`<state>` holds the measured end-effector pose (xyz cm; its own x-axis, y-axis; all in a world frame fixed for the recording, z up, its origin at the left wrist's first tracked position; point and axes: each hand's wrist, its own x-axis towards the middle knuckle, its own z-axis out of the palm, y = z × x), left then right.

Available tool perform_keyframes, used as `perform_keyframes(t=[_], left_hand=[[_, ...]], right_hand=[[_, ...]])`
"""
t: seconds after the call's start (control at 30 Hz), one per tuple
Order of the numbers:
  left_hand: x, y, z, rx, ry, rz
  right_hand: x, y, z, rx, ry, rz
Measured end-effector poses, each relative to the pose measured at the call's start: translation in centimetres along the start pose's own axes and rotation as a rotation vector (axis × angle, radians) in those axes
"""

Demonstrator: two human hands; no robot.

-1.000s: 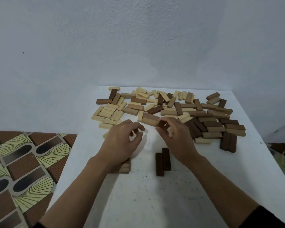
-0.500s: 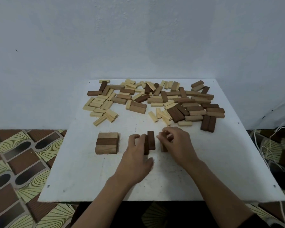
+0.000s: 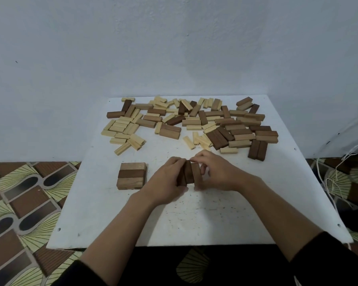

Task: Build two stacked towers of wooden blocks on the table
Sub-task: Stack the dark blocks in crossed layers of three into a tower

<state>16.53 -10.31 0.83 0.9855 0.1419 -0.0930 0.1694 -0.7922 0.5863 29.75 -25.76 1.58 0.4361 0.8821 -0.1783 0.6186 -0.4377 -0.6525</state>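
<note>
A low stack of brown wooden blocks [image 3: 131, 175] stands on the white table [image 3: 215, 219] at the left, three blocks wide on top. To its right lies a row of three dark blocks [image 3: 189, 173] side by side. My left hand [image 3: 165, 182] grips the row from its left side, fingers curled over the far end. My right hand [image 3: 217, 172] pinches the rightmost block of the row from the right. A big loose pile of light and dark blocks [image 3: 194, 122] covers the far half of the table.
The table's near edge runs just under my forearms. A patterned tile floor [image 3: 19, 203] lies to the left, and white cords [image 3: 329, 178] hang at the right. A pale wall stands behind the table.
The camera view has drawn back from the pile. Both hands came from the pile toward me; the right hand set a third block against the two dark ones, and the left hand closed on the row.
</note>
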Motion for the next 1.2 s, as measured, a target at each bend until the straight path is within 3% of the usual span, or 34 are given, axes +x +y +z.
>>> perform_keyframes(t=[0.6, 1.2], left_hand=[[-1.4, -0.7, 0.0, -0.089, -0.035, 0.121], [-2.1, -1.4, 0.1, -0.121, 0.008, 0.016]], right_hand=[[-2.0, -0.2, 2.1, 0.038, 0.111, -0.048], [-3.4, 1.5, 2.4, -0.072, 0.150, 0.053]])
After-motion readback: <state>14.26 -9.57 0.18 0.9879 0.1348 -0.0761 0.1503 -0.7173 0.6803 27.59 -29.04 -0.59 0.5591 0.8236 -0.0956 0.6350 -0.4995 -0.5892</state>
